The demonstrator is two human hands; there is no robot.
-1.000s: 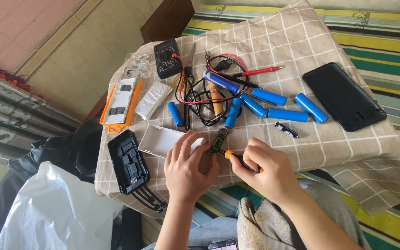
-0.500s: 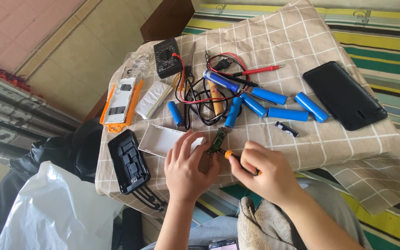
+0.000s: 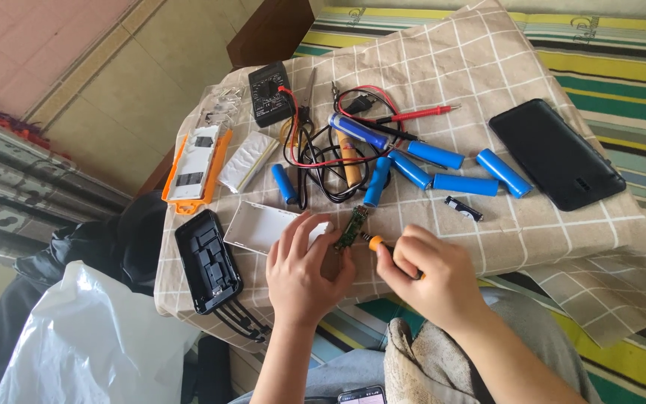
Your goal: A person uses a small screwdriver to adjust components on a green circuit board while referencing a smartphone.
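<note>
Head view is showing us a checked cloth [image 3: 532,247] spread over the table, and we are reading it from nine o'clock round to three.

At nine o'clock an orange-framed case [image 3: 192,168] is lying opened, with a black plastic shell [image 3: 208,259] just below it and a white housing [image 3: 259,224] beside that; these parts are sitting apart, so the dismantling looks done to us. Toward twelve o'clock a black multimeter [image 3: 271,93] is resting with its red and black leads [image 3: 323,150] tangled near a blue-handled soldering iron [image 3: 357,132].

At six o'clock our left hand [image 3: 302,273] is working, its fingers closing round the lower end of a small green circuit board [image 3: 351,227], which is standing tilted just above the cloth. Our right hand [image 3: 431,278] is gripping an orange-tipped tool [image 3: 377,243], the tip touching or nearly touching the board; we cannot tell which.

Toward two o'clock several blue cylindrical cells [image 3: 465,183] are lying loose, none joined to the board, so we judge that wiring and reassembly are still waiting. At three o'clock a black slab-shaped cover [image 3: 556,153] is lying flat.
</note>
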